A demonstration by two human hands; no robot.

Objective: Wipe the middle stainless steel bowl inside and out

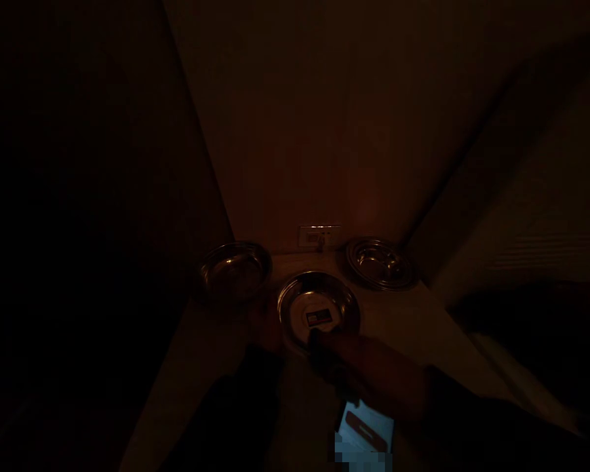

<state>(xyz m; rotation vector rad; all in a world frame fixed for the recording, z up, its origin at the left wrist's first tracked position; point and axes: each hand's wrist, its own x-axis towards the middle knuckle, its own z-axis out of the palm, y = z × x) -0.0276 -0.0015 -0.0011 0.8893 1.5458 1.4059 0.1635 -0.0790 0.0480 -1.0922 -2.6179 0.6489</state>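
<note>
The scene is very dark. A steel plate (pixel 318 308) lies in the middle of a pale counter (pixel 413 314), with a small label or reflection at its centre. My left hand (pixel 265 324) rests at the plate's left rim; its fingers are too dark to read. My right hand (pixel 354 360) reaches over the plate's near edge, seemingly closed on a dark item I cannot make out. Dark sleeves cover both forearms.
Two more steel plates sit behind: one at the back left (pixel 235 270), one at the back right (pixel 379 263). A wall socket (pixel 319 235) is on the wall between them. A lit phone screen (pixel 364 436) lies near the counter's front. Walls close in on both sides.
</note>
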